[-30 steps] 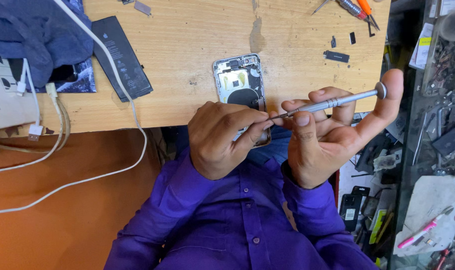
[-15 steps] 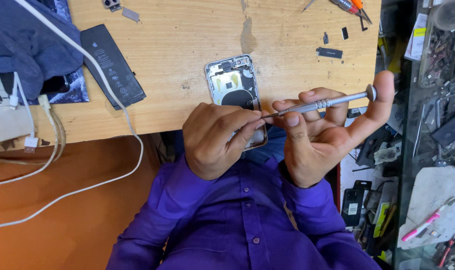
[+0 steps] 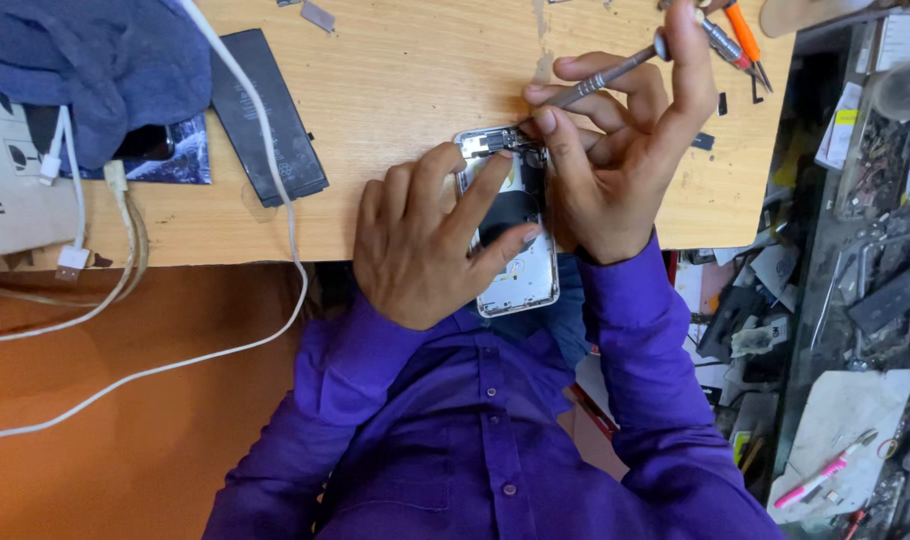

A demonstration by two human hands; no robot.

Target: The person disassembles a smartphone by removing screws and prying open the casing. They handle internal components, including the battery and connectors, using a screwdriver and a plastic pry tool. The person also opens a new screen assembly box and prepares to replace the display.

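Note:
An opened silver phone body lies half over the near edge of the wooden table. My left hand rests on it, fingers spread across its inside and pinning it down. My right hand grips a slim metal screwdriver, with the index finger on its end cap. The tip touches the top end of the phone, near the camera corner. Both arms wear purple sleeves.
A black flat battery lies left of the phone. A white cable runs over the table edge beside a blue cloth. An orange-handled tool sits at the far right corner. Cluttered shelves of parts stand to the right.
Both hands moved up from in front of my chest onto the phone. The left hand left the screwdriver and now presses the phone, which sits nearer the table edge. The screwdriver tip came down onto it.

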